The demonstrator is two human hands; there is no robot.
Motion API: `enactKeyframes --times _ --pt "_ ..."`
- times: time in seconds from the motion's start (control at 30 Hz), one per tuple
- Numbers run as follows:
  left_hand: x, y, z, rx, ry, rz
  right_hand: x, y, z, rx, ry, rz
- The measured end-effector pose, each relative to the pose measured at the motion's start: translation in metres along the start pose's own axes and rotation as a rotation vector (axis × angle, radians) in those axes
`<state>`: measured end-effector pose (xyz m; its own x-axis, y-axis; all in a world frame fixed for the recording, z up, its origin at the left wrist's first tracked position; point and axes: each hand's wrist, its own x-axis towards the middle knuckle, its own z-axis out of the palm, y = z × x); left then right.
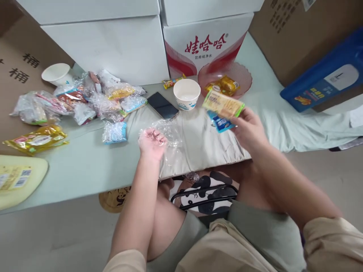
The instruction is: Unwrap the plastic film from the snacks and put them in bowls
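My right hand (251, 126) pinches a flat snack packet (224, 102) with a cream and green wrapper, and a blue packet (219, 121) hangs just beneath it. Both are in front of a pink glass bowl (244, 77) with yellow-wrapped snacks (224, 86) in it. Fingers curled, my left hand (153, 143) is closed around crumpled clear plastic wrap (171, 136) at the table's front. Beyond that hand lie a black phone (162, 105) and a white paper cup (186, 94). A blue packet in bubble wrap (114, 132) rests to its left.
Several bagged snacks (93, 94) form a heap on the left, beside another paper cup (57, 73) and a yellow snack pack (36, 139). White cartons (107, 49) stand along the back. A blue bottle (323, 71) leans at right; a pale yellow bottle (22, 179) lies front left.
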<state>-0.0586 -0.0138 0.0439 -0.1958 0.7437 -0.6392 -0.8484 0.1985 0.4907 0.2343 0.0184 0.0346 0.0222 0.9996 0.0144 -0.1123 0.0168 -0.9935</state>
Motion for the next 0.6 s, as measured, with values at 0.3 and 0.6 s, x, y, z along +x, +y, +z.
enactKeyframes --times 0.3,0.6 --pt "-0.027 -0.006 0.005 0.012 -0.508 -0.214 0.053 -0.05 -0.015 -0.56 0.121 -0.346" --pt "-0.035 -0.031 0.003 0.217 -0.62 -0.419 -0.032 0.015 0.057 -0.238 -0.645 -0.151"
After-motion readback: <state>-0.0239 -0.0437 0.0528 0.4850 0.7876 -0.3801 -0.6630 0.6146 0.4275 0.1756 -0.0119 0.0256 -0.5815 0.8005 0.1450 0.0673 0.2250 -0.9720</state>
